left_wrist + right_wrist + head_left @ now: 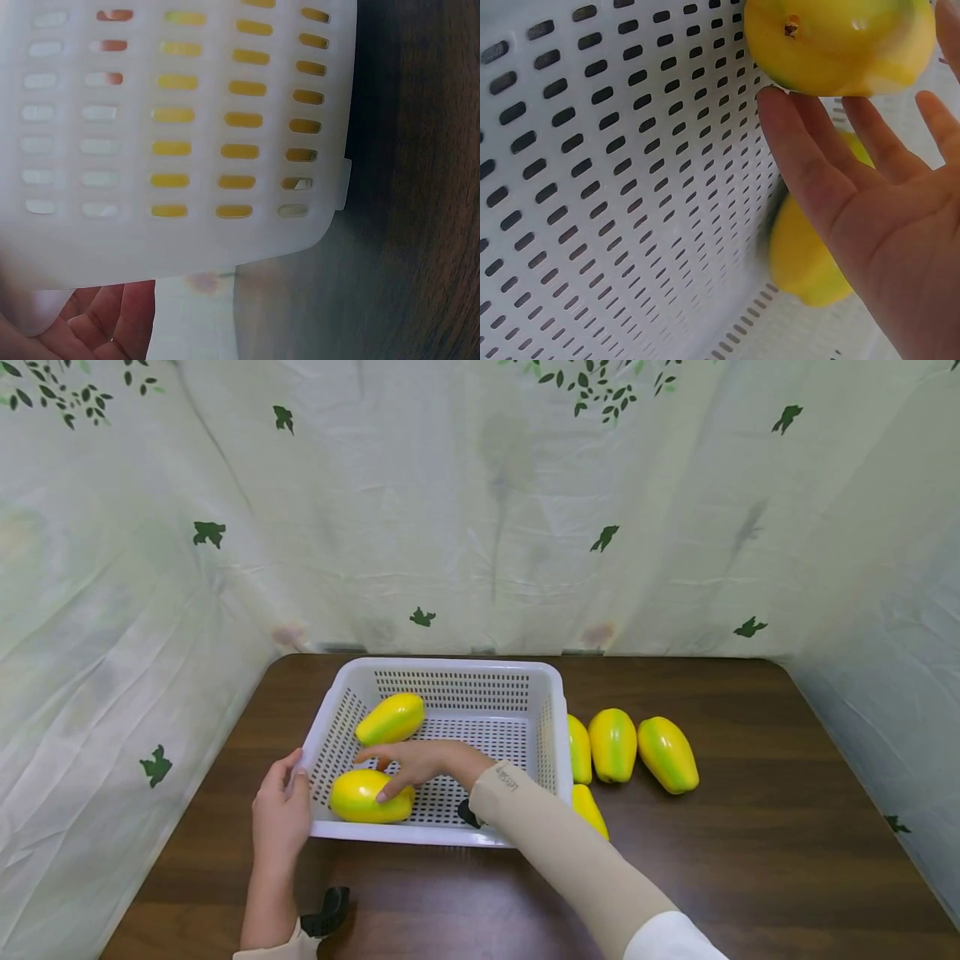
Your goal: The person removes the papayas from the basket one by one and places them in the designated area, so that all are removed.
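- From my remote station, the head camera shows a white slotted basket (450,665) on a brown wooden table (757,860).
- Left hand (281,814): narrow grip, with the basket's left rim pinched between thumb and fingers. My left wrist view shows the slotted wall up close, with yellow showing through several slots.
- Right hand (423,764): reaching over the basket's right side into its left half; fingers fairly straight and spread, so I log the grip as wide.
- Front fruit (360,797): yellow with a little green, inside the basket at the near left corner. In the head view the right thumb lies against it; in the right wrist view the fingertips are at its side. I cannot tell whether the hand bears any of its weight.
- Rear fruit (392,718): yellow-green, inside the basket toward the far left, tilted, just beyond the right hand's fingers.
- Outside the basket, to its right, I count four similar fruits: a partly hidden fruit (580,750) by the rim, an upright-lying fruit (613,746) next to it, a slanted fruit (667,756) farthest right, and a nearer fruit (590,810), partly covered by the basket.
- Pale printed cloth (435,518) hangs behind the table.
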Motion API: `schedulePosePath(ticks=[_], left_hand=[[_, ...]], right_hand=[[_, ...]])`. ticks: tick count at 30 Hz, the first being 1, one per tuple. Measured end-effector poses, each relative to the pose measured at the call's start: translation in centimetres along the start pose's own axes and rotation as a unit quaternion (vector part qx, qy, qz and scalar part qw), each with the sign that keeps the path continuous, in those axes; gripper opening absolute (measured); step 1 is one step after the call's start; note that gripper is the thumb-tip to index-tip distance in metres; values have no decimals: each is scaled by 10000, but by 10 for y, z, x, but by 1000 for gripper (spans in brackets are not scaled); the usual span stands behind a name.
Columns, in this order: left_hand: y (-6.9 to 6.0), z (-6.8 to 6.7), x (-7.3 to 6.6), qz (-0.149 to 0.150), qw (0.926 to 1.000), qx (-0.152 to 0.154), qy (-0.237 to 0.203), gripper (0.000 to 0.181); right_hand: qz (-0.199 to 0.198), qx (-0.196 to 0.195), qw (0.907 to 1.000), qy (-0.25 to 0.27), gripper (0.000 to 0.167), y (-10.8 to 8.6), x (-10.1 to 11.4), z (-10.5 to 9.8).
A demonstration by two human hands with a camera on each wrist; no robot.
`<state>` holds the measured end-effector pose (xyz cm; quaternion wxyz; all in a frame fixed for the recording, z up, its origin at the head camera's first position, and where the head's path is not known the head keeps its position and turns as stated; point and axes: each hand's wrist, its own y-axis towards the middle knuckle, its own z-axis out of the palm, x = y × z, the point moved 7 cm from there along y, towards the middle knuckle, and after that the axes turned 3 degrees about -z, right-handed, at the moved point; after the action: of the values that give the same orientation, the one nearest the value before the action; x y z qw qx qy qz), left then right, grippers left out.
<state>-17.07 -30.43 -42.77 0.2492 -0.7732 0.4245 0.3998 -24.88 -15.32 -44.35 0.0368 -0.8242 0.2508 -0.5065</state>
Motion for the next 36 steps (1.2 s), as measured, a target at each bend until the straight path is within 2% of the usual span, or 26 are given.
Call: schedulePosePath(ticks=[7,11,14,18,25,31,36], left_hand=[[-1,0,-2,135,9999,-15,-24,45],[-2,-1,-3,177,9998,-120,33,46],[-3,-1,-2,116,9998,-150,69,47],[0,0,1,56,10000,-32,4,46],[7,3,12,170,9997,-10,188,51],[5,1,6,262,9996,-125,62,46],[-1,-1,-2,239,9997,-113,-3,44]], right_hand=[[732,-38,9965,413,64,1,-7,4],[899,-44,9951,408,64,0,-8,4],[869,-29,9955,375,63,1,-7,4],[862,-33,9956,367,62,1,-8,4],[707,-87,9967,393,63,-3,-6,1],[237,-262,9989,294,64,-6,-1,-6],[-96,-389,9971,654,65,-12,2,-11]])
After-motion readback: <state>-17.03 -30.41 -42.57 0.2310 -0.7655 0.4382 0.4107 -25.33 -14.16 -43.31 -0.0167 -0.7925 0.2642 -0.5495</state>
